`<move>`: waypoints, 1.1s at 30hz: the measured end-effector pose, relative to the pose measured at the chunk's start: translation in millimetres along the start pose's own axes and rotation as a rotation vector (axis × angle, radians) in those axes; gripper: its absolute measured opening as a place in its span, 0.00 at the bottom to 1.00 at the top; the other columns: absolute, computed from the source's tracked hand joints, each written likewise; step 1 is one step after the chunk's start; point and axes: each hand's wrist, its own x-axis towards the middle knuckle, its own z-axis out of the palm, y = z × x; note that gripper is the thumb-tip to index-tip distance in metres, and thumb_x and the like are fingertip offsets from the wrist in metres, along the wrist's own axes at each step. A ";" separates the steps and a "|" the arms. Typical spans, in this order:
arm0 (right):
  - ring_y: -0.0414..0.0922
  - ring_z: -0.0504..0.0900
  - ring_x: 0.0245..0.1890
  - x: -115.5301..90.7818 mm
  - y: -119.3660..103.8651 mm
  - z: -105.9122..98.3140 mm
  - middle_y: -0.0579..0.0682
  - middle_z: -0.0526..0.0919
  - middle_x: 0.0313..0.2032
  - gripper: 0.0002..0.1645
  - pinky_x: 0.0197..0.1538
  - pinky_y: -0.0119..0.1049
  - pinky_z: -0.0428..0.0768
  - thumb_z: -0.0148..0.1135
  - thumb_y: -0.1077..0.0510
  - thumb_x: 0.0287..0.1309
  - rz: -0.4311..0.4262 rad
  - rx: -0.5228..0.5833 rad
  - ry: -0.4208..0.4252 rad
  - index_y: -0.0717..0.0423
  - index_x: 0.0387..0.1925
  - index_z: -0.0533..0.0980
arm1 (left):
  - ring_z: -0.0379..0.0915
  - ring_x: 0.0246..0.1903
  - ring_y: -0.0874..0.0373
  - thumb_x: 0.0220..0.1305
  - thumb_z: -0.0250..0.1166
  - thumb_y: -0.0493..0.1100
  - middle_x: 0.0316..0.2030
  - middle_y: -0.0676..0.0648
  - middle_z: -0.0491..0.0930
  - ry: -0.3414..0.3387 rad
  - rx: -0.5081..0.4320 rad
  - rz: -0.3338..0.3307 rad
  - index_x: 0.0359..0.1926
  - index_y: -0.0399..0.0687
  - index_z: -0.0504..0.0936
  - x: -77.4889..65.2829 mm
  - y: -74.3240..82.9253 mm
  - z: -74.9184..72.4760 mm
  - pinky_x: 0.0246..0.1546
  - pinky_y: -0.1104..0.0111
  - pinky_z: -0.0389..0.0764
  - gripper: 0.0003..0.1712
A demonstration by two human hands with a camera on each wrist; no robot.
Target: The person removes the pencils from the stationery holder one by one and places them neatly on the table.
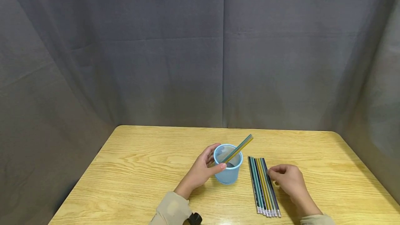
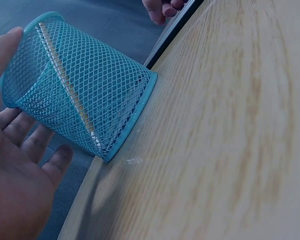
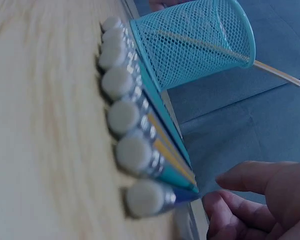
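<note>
A light blue mesh pencil cup [image 1: 227, 176] stands on the table, with a teal and a yellow pencil [image 1: 242, 144] leaning out to the right. My left hand [image 1: 201, 171] holds the cup from its left, thumb over the near rim and fingers around the far left side. To the right lies a row of several pencils [image 1: 264, 186], dark, teal and yellow, their white erasers [image 3: 122, 117] toward me. Beside the row's right edge is my right hand [image 1: 290, 181]. Its thumb and bent forefinger are apart in the right wrist view, near the far end of the outermost blue pencil [image 3: 185, 195].
The wood-grain table [image 1: 140, 173] has rounded far corners. Grey curtains [image 1: 168, 61] hang behind it and along both sides. A small black object [image 1: 195, 218] sits by the left sleeve.
</note>
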 end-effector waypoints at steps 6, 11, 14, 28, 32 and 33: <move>0.45 0.79 0.33 -3.7 -10.2 2.6 0.51 0.84 0.35 0.15 0.34 0.34 0.77 0.67 0.56 0.62 -0.042 -0.001 0.037 0.65 0.43 0.83 | 0.67 0.64 0.49 0.64 0.69 0.49 0.64 0.47 0.72 0.008 -0.005 0.001 0.73 0.57 0.62 1.0 -0.4 0.7 0.65 0.53 0.66 0.39; 0.43 0.77 0.35 -6.0 -20.0 5.3 0.51 0.84 0.37 0.14 0.35 0.33 0.76 0.68 0.55 0.61 -0.075 -0.006 0.062 0.63 0.42 0.84 | 0.68 0.63 0.49 0.64 0.69 0.49 0.63 0.48 0.72 0.009 -0.003 -0.002 0.73 0.58 0.62 0.6 0.3 1.5 0.64 0.53 0.67 0.39; 0.43 0.78 0.35 -7.2 -24.8 6.7 0.51 0.85 0.37 0.14 0.35 0.32 0.77 0.68 0.54 0.62 -0.095 0.000 0.076 0.62 0.42 0.84 | 0.68 0.64 0.49 0.65 0.69 0.49 0.63 0.48 0.72 0.008 -0.005 -0.002 0.73 0.58 0.62 0.6 -0.4 1.3 0.65 0.54 0.67 0.39; 0.40 0.80 0.36 -12.6 -43.8 12.4 0.53 0.86 0.39 0.16 0.38 0.30 0.78 0.66 0.54 0.64 -0.155 0.103 0.107 0.64 0.43 0.84 | 0.64 0.65 0.40 0.66 0.68 0.41 0.65 0.36 0.68 -0.012 -0.024 -0.015 0.74 0.46 0.58 -1.3 14.1 2.3 0.66 0.47 0.62 0.40; 0.39 0.81 0.36 -13.0 -47.2 15.0 0.53 0.86 0.39 0.13 0.39 0.29 0.79 0.66 0.56 0.64 -0.178 0.119 0.113 0.62 0.42 0.85 | 0.65 0.65 0.40 0.66 0.67 0.42 0.65 0.37 0.69 -0.012 -0.019 -0.013 0.74 0.46 0.59 -2.1 14.7 2.9 0.66 0.48 0.62 0.40; 0.39 0.80 0.36 -13.0 -48.0 15.6 0.53 0.86 0.40 0.13 0.39 0.29 0.79 0.66 0.56 0.64 -0.180 0.120 0.114 0.62 0.42 0.85 | 0.65 0.65 0.42 0.66 0.67 0.42 0.65 0.38 0.69 -0.010 -0.017 -0.012 0.74 0.48 0.59 -1.7 12.9 2.8 0.66 0.48 0.63 0.40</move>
